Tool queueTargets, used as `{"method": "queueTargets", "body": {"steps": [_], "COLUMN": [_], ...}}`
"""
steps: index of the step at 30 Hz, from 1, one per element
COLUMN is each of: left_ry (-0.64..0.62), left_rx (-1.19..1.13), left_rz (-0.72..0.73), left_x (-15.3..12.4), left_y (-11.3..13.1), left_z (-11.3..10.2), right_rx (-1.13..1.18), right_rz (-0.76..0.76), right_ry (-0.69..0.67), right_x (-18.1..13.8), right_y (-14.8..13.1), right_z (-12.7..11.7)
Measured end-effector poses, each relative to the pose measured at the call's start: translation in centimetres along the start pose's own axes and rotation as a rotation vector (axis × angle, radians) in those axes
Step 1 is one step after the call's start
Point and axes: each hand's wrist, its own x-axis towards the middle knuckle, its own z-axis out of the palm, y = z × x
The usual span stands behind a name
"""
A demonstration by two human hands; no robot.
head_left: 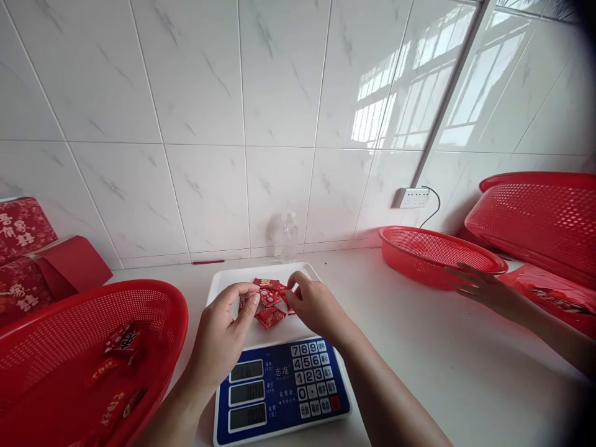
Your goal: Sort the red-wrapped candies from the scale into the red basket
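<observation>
Several small red wrapped candies (270,316) lie in a loose pile on the white pan (218,282) of a digital scale (282,388). My left hand (221,332) is at the pile's left side, thumb and index fingertips drawn close together; whether anything is pinched there is hidden. From the right, my right hand (316,304) reaches over the pan with thumb and forefinger curled on a red candy (290,303) at the pile's edge. The scale's blue keypad panel and display windows face me, below both hands.
At left stands a red perforated basket (174,310) with a few packets inside, red printed boxes (28,261) behind it. A clear bottle (289,239) is by the wall. Another person's hand (484,292) reaches in near a red basket (419,267) at right; a larger basket (535,217) stands beyond.
</observation>
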Motion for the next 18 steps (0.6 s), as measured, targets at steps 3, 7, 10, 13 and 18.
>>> {"method": "queueTargets", "body": {"steps": [3,7,10,13,18], "left_ry": [-0.01,-0.01,0.024,0.083,0.034], "left_rx": [0.003,-0.015,-0.062,-0.091,0.093], "left_rz": [-0.007,-0.004,0.004,0.032,0.199], "left_x": [0.0,0.0,0.0,-0.2,-0.3], "left_y": [0.0,0.0,0.1,0.4,0.4], "left_z": [0.0,0.0,-0.2,-0.3,0.1], "right_rx": [-0.035,0.1,0.261,0.403,0.462], "right_rz": [0.023,-0.014,-0.039,-0.077,-0.127], "right_ry": [0.007,-0.033,0.044,0.234,0.353], "right_x": [0.0,-0.1,-0.3,-0.7,-1.3], "right_y": [-0.3,-0.8,-0.8,-0.6,-0.7], "right_z": [0.3,0.4,-0.1,-1.2,-2.8]}}
